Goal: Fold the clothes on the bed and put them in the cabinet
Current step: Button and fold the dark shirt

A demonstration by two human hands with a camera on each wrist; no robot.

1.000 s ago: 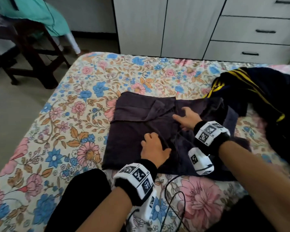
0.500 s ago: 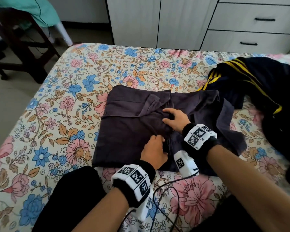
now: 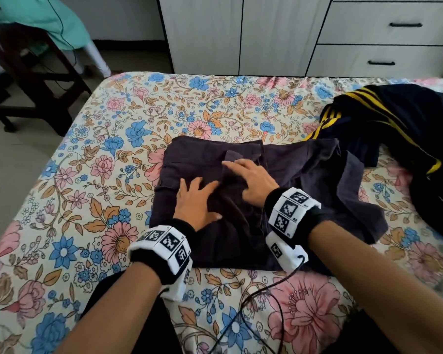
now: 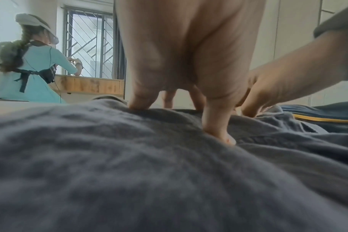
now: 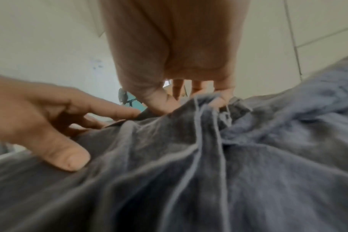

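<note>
A dark grey garment (image 3: 299, 180) lies partly folded in the middle of the floral bed (image 3: 118, 154). My left hand (image 3: 195, 203) presses flat on its left half with fingers spread, and the left wrist view shows the same hand (image 4: 181, 94) and fingertips (image 4: 218, 133) on the cloth (image 4: 129, 172). My right hand (image 3: 248, 177) lies beside it with straight fingers on a raised fold near the garment's middle. In the right wrist view the right hand (image 5: 179, 92) touches bunched grey cloth (image 5: 228, 157). A dark navy garment with yellow stripes (image 3: 399, 129) lies heaped at the right.
A white cabinet (image 3: 241, 34) with shut doors and drawers (image 3: 384, 26) stands past the bed's far edge. A dark wooden chair (image 3: 36, 80) draped in teal cloth stands on the floor at the left. A person in teal (image 4: 30, 70) stands by a window. A black cable (image 3: 253, 310) trails near me.
My left hand has uncurled and slid left, flat onto the garment's left half. My right hand has moved left along the middle fold. The head view has shifted nearer the cabinet.
</note>
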